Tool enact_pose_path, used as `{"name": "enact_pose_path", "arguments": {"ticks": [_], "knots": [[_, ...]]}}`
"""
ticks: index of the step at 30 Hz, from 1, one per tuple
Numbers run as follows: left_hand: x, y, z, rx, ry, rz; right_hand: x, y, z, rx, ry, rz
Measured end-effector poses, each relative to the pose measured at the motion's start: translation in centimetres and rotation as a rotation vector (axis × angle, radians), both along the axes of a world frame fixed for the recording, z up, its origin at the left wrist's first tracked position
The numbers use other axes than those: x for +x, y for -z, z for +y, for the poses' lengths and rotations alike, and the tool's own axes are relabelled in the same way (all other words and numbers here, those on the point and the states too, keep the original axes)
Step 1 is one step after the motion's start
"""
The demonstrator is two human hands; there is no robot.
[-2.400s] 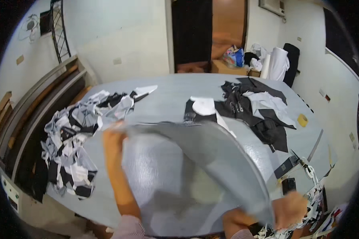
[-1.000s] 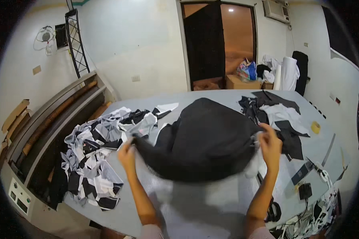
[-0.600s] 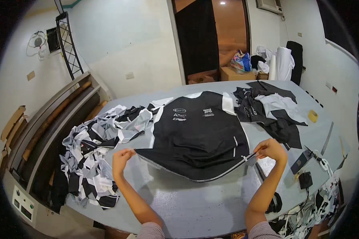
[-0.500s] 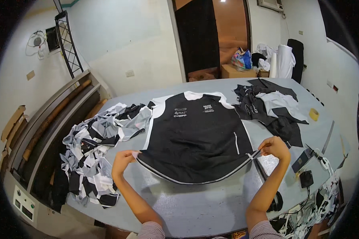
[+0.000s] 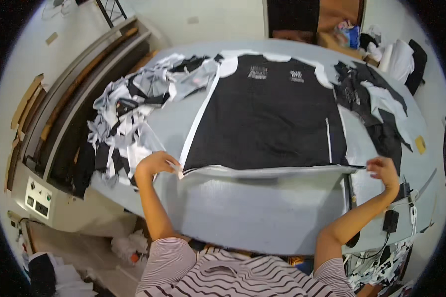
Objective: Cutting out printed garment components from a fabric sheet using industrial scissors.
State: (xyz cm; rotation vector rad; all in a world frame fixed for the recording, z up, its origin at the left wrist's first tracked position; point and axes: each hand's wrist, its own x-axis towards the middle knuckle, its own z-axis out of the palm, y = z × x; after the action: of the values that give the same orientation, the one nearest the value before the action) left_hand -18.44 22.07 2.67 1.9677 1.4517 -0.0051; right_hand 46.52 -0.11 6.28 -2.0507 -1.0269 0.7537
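A black shirt panel [image 5: 267, 119] with white borders and small white prints near its top lies spread over the grey table, its hem toward me. My left hand [image 5: 156, 166] pinches the hem's left corner between thumb and fingers. At the opposite end, my right hand [image 5: 384, 173] has its fingers closed at the tip of the hem's right corner, somewhat blurred. Between the two hands the hem runs nearly straight, slightly raised at its edge. A thin white slit mark shows on the panel's lower right.
Grey, black and white fabric scraps [image 5: 126, 109] heap at the left. More black and white pieces [image 5: 376, 101] lie at the right, near a yellow tape roll [image 5: 420, 144]. A black adapter with a cord [image 5: 390, 221] sits at the right edge. A roller machine [image 5: 79, 94] stands left of the table [image 5: 252, 213].
Both hands have moved apart, pulling the sagging hem nearly straight. The panel now lies flatter, with fewer wrinkles. The view has tilted down, showing my striped shirt.
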Motion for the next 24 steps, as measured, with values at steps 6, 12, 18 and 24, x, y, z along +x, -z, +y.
{"name": "enact_pose_path", "arguments": {"ticks": [6,12,18,24], "knots": [[-4.7,3.4,-7.8,0.306,-0.422,-0.026,1.2,-0.1,1.0,0.069,0.142,-0.1],[3.8,5.2,-5.2,0.525,-0.082,-0.39,-3.2,-2.9,1.2,0.115,0.027,-0.144],[5.4,6.7,4.4,0.677,0.154,-0.244,-10.1,-5.1,6.1,0.755,-0.062,-0.306],[10.8,11.3,-6.3,0.711,0.087,0.057,-10.9,0.4,12.5,0.536,-0.203,-0.316]]}}
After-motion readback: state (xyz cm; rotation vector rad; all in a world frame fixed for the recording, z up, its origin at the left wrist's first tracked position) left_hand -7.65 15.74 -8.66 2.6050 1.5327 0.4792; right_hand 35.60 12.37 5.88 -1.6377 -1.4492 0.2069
